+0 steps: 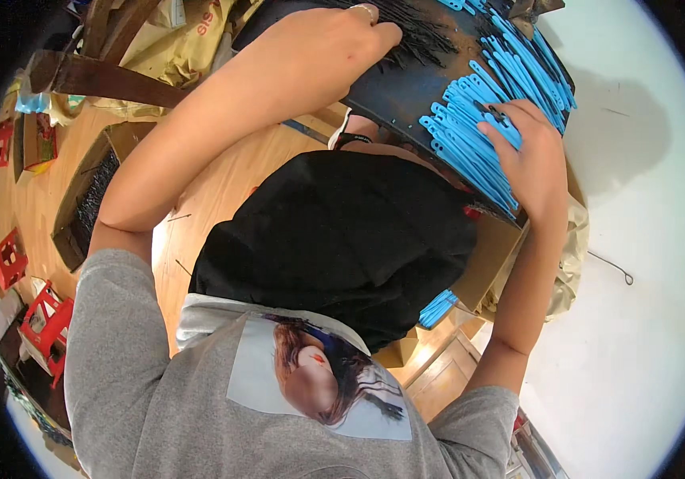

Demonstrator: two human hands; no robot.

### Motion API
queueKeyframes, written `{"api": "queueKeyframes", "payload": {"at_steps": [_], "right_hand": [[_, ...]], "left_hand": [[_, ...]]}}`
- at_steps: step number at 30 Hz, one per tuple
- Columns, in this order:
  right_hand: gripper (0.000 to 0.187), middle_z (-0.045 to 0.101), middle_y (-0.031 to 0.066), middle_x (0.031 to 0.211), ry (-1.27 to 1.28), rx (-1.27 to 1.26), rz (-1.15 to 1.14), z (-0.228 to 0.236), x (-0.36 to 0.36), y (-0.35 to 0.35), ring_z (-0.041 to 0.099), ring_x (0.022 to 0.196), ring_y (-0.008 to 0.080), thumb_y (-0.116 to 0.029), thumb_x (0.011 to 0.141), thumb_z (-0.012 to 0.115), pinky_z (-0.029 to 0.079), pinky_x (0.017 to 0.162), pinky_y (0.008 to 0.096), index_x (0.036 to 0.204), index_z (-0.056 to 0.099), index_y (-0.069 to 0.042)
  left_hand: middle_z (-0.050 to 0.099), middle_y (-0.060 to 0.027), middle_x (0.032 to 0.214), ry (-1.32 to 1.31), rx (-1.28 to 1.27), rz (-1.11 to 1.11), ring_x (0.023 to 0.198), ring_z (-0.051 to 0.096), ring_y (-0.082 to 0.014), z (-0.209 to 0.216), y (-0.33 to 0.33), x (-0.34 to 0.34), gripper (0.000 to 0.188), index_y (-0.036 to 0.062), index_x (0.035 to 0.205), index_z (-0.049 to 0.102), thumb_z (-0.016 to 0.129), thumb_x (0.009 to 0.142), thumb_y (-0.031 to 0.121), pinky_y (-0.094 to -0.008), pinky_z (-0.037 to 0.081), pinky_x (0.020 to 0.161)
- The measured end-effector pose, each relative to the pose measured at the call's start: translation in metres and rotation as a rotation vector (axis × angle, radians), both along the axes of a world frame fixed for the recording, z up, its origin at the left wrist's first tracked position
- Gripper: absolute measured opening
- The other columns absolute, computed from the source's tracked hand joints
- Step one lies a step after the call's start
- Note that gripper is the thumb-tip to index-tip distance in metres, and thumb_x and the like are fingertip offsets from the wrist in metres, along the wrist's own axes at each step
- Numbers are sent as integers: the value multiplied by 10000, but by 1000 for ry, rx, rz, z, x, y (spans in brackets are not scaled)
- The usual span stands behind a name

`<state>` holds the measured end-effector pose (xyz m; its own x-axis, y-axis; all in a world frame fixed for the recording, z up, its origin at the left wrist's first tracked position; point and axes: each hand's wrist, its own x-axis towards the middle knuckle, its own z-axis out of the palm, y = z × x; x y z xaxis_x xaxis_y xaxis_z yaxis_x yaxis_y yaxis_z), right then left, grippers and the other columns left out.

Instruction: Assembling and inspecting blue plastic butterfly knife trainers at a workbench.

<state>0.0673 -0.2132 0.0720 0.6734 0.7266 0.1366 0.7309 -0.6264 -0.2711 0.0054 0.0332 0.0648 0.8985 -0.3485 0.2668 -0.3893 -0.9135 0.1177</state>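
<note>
Grey cloth of my shirt (127, 375) is closest, with a picture (322, 379) of a person on its front. Next comes the black cloth (342, 231) over my lap, just in front of the bench (394, 92). My two bare arms reach up to the bench, one on each side of the black cloth.

My right hand (538, 152) is on the big pile of blue strips (462, 148) at the right end of the bench. Its fingers are bent, with the thumb a little apart from the rest, and a small black bit (492, 113) shows by the tips. I cannot tell if they have hold of a strip.

My left hand (322, 44) is over the bench, left of the blue strips, next to a heap of thin black sticks (422, 32). Its fingers are curled, and one wears a ring (366, 11). The top edge cuts some of them off, so I cannot tell what they grip.

More blue strips (438, 309) show low down, below the bench. Left of the bench, a box (63, 227) with black things in it is on the wood floor (223, 180). Farther left of the bench are red stands (49, 327). Right of the bench is a white wall (638, 231).
</note>
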Motion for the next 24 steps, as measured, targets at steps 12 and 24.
{"api": "queueKeyframes", "payload": {"at_steps": [12, 24], "right_hand": [[172, 554, 156, 800, -20, -73, 48, 4, -1, -3, 523, 721, 322, -48, 692, 590, 415, 652, 327, 835, 539, 32], [90, 575, 60, 695, -155, 299, -213, 17, -18, -10, 496, 551, 99, -19, 717, 593, 393, 502, 202, 783, 536, -1]], "left_hand": [[530, -201, 735, 2, -223, 46, 657, 536, -355, 19, -1, -19, 145, -49, 842, 476, 473, 771, 78, -378, 437, 584], [533, -210, 654, 279, -287, 29, 654, 542, -351, 33, -14, 3, 159, -48, 842, 455, 506, 751, 72, -388, 435, 559]]}}
